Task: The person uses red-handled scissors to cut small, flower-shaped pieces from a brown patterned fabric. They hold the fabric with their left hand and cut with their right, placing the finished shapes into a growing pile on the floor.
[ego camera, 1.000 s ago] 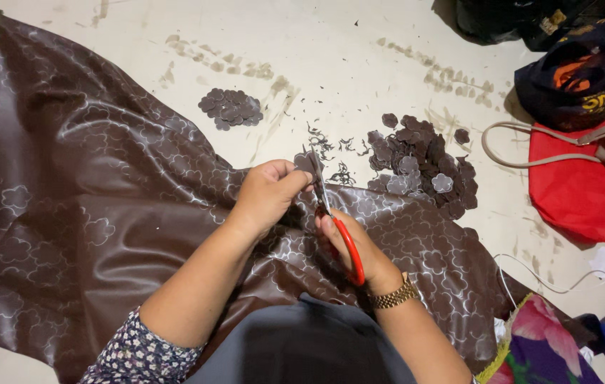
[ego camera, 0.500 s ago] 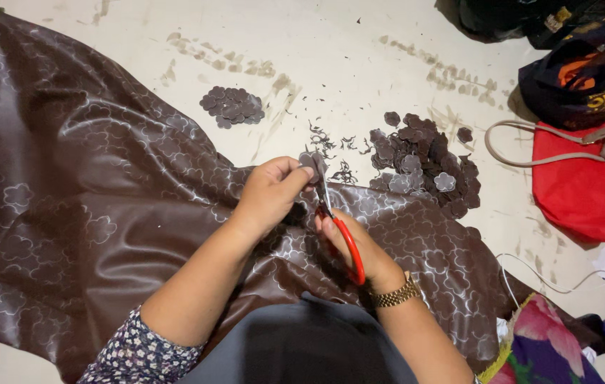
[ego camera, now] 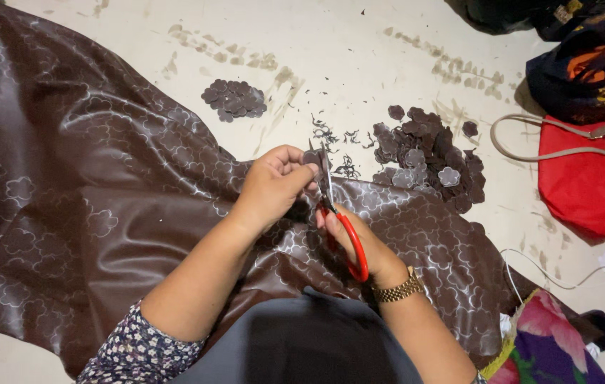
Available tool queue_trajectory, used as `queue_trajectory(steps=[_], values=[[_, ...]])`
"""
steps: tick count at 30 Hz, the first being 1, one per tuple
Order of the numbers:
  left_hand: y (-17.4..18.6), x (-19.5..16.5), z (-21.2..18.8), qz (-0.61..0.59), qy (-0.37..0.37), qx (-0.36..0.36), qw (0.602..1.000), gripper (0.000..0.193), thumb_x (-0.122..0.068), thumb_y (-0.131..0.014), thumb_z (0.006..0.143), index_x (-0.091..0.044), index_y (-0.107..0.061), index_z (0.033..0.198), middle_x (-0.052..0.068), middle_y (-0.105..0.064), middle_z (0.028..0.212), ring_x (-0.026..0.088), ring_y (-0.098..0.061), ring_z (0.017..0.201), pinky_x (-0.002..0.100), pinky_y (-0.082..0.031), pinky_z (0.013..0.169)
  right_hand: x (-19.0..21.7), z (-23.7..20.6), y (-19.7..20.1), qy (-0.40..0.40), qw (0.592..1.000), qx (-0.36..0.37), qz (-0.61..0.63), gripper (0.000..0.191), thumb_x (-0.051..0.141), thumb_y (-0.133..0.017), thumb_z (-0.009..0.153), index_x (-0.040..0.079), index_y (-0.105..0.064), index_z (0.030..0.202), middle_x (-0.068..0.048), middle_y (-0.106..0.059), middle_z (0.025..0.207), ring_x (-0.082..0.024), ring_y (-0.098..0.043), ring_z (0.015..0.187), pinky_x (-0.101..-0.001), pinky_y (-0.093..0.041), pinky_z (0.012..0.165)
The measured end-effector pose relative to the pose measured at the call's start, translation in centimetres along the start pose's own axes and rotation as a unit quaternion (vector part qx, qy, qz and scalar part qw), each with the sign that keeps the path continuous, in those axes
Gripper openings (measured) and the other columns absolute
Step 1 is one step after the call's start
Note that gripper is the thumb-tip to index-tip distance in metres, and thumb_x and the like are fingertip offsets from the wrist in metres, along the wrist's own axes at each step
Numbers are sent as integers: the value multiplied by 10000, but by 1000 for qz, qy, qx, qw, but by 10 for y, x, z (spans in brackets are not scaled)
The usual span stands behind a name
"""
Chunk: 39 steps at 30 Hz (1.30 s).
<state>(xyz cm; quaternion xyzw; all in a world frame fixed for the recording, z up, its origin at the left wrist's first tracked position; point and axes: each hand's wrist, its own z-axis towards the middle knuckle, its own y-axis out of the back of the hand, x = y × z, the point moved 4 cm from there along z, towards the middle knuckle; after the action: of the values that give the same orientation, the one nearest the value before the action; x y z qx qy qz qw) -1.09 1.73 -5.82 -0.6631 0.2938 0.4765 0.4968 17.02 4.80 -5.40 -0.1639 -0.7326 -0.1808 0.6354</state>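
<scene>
Scissors (ego camera: 338, 213) w/ red handles sit in our right hand (ego camera: 359, 238), fingers thru the loops and curled round them, blades pointing away from us, only slightly apart. Left hand (ego camera: 274, 185) is just left of the scissors, thumb and fingertips pinching a small brown cut-out piece (ego camera: 311, 158) right against the blades; can't tell if the piece is fully cut free. Brown patterned fabric (ego camera: 103, 192) spreads under and to the left of the scissors, covering the lap and floor. Beyond the scissors to the right we see a big pile of flower-shaped cutouts (ego camera: 427, 156) on the floor (ego camera: 359, 64); a smaller pile (ego camera: 233, 99) lies beyond them to the left. Thin scraps (ego camera: 334, 135) are scattered just past the blade tips. Gold watch (ego camera: 398, 288) on the right wrist, near side of the scissors. Red bag (ego camera: 587, 178) well right of the scissors.
</scene>
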Motion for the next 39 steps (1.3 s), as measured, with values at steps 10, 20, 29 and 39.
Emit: queue_trajectory(steps=[10,20,29,39], values=[[-5,-2,-2,2,16,-20,1000,95,-54,-683,946,-7,-621,1001,33,-695,797,69,-636,686,209,-512,621,-4,4,2,28,1000,2,-11,490,562,-448,1053,86,-562,1024,33,-503,927,-87,-451,850,-242,-409,768],[-8,-3,-3,-52,41,4,998,123,10,-698,890,7,-622,987,51,-691,790,83,-632,663,222,-525,622,-6,1,1,20,999,27,19,483,555,-459,1040,84,-556,1078,19,-502,939,-95,-457,846,-256,-415,750],[-8,-4,-2,-58,75,-25,995,106,0,-679,880,12,-622,969,61,-694,785,88,-638,656,219,-541,635,1,-2,0,9,1000,22,18,457,543,-454,1044,93,-530,1022,20,-467,856,-99,-428,770,-259,-387,674],[-9,-9,-4,-45,79,-28,995,108,-13,-679,871,9,-622,961,52,-686,786,88,-635,666,218,-540,635,8,-1,2,47,997,7,-58,475,552,-431,1051,92,-547,1019,23,-497,893,-94,-452,821,-259,-411,721]])
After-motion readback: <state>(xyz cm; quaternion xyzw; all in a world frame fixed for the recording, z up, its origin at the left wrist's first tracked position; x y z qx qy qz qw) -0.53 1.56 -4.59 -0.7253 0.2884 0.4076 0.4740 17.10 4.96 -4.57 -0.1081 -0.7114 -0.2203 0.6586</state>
